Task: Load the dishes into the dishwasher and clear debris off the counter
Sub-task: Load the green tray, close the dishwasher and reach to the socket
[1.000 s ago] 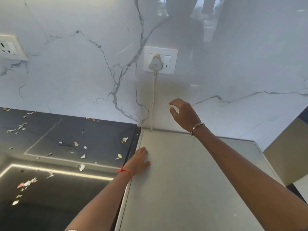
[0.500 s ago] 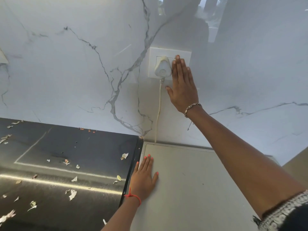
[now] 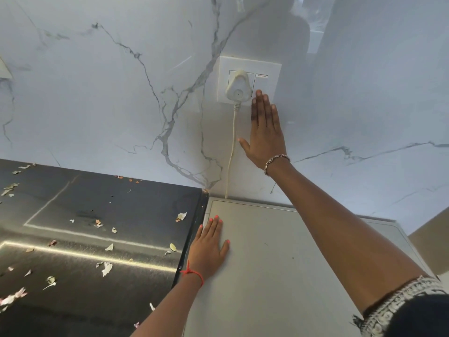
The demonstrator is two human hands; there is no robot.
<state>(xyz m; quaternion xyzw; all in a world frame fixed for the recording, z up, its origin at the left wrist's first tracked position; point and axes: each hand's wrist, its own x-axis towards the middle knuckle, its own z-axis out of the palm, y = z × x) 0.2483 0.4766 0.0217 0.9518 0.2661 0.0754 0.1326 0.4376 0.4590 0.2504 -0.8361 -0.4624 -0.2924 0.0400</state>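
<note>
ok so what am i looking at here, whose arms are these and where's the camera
No machine here: a person wears a camera on the head, looking down along their own arms. It is the only view. The left hand lies flat on a grey top. The right hand reaches up the marble wall, fingers straight, tips at the socket beside a white plug. Neither hand holds anything. The dark counter on the left is strewn with scraps.

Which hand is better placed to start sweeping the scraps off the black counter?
Left, probably. The left hand lies flat on the grey top beside the black counter, near the scraps; the right hand is up against the wall by the socket.
</note>
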